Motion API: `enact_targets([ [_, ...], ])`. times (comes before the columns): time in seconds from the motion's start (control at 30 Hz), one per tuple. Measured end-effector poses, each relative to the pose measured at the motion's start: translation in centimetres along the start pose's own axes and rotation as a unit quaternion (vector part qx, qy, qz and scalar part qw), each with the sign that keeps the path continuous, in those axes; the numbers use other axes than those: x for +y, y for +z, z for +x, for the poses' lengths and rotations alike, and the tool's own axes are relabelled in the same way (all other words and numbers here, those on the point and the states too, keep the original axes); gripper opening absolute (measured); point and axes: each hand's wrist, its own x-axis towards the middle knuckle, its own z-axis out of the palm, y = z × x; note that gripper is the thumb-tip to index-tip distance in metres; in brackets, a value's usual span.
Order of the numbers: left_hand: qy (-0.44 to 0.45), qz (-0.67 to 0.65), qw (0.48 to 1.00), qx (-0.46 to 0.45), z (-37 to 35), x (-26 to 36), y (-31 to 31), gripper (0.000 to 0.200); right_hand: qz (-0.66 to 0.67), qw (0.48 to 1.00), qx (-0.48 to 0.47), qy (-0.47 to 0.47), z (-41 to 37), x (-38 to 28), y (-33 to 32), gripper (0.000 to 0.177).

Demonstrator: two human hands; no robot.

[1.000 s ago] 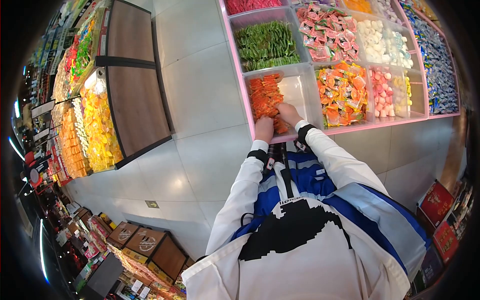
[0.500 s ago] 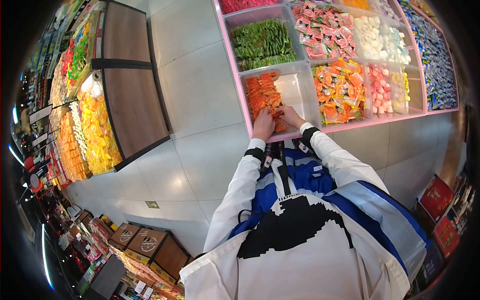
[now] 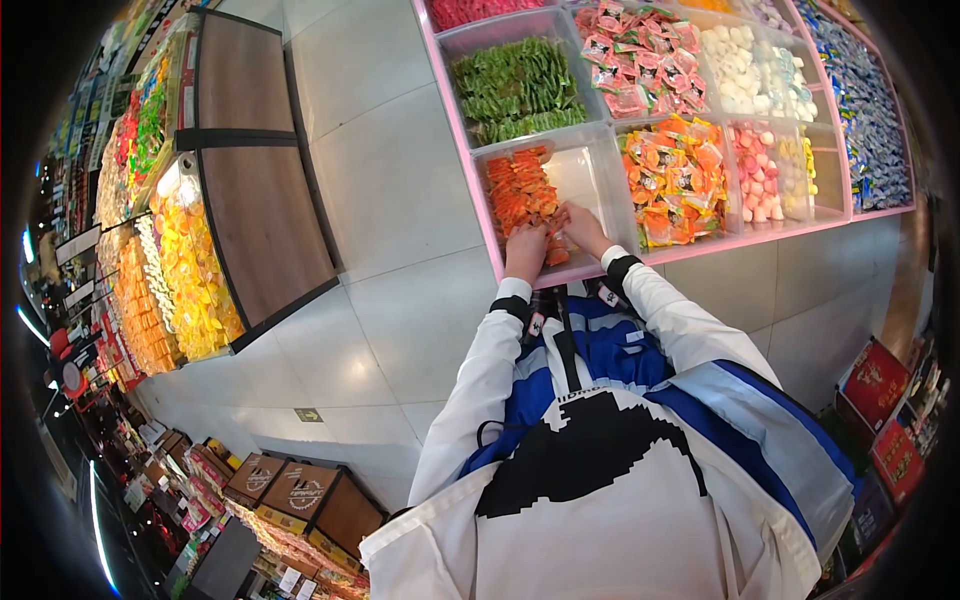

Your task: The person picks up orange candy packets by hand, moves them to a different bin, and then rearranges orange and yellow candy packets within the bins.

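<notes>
Both my hands are down in a clear plastic bin (image 3: pixel 590 170) at the near left corner of the candy stand. Rows of small orange-wrapped candies (image 3: pixel 522 190) fill the bin's left side. My left hand (image 3: pixel 527 250) is closed over the near part of these rows, its fingers curled on an orange candy packet. Close beside it, my right hand (image 3: pixel 584 228) has its fingers pinched together at the edge of the row, on an orange packet mostly hidden by the fingers. The fingertips of the two hands almost meet.
Neighbouring bins hold green-wrapped candies (image 3: pixel 520 90), orange packets (image 3: pixel 675 180), pink packets (image 3: pixel 645 60) and white sweets (image 3: pixel 740 70). A pink edge (image 3: pixel 740 244) borders the stand. At left stands a wooden-sided display (image 3: pixel 262 215) with yellow candies; brown boxes (image 3: pixel 315 492) sit lower left.
My right hand's fingers have shifted slightly up and are drawn closer together. My left hand stays nearly in place, over the orange row. The view has shifted a little.
</notes>
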Motion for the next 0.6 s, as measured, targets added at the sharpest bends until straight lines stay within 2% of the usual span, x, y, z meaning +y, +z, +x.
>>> enact_targets([
  [0.07, 0.04, 0.07, 0.996, 0.033, 0.3, 0.2, 0.6, 0.014, -0.136, 0.968, 0.207, 0.026, 0.3, -0.6, -0.6, 0.036],
  [0.1, 0.04, 0.071, 0.996, 0.034, 0.4, 0.0, 0.9, 0.014, -0.136, 0.969, 0.207, 0.024, 1.0, 0.0, -0.5, 0.036],
  [0.17, 0.046, 0.083, 0.994, 0.057, 0.3, 0.0, 1.1, 0.012, -0.2, 0.959, 0.189, -0.068, 1.9, 0.3, -0.4, 0.031],
  [0.2, 0.046, 0.083, 0.994, 0.057, 0.2, -0.1, 1.1, 0.012, -0.2, 0.959, 0.189, -0.068, 2.1, 0.4, -0.2, 0.031],
  [0.3, 0.039, 0.049, 0.996, 0.065, -0.2, 0.1, 0.5, 0.013, -0.139, 0.965, 0.201, -0.091, 2.0, -0.2, 0.8, 0.035],
  [0.4, 0.0, 0.055, 0.998, 0.033, -0.3, 0.0, 0.3, 0.014, -0.11, 0.973, 0.194, -0.053, 1.7, -0.6, 0.9, 0.033],
  [0.5, 0.042, 0.007, 0.997, 0.065, -0.6, -0.8, 1.0, 0.017, -0.06, 0.981, 0.182, -0.021, 1.5, -1.2, 0.6, 0.033],
  [0.57, 0.049, 0.015, 0.995, 0.089, -0.5, -0.9, 1.4, 0.016, -0.007, 0.97, 0.214, -0.113, 1.7, -1.3, 0.7, 0.034],
  [0.6, 0.048, 0.014, 0.995, 0.09, -0.3, -0.8, 1.4, 0.016, -0.009, 0.971, 0.212, -0.113, 2.1, -0.7, 0.9, 0.034],
])
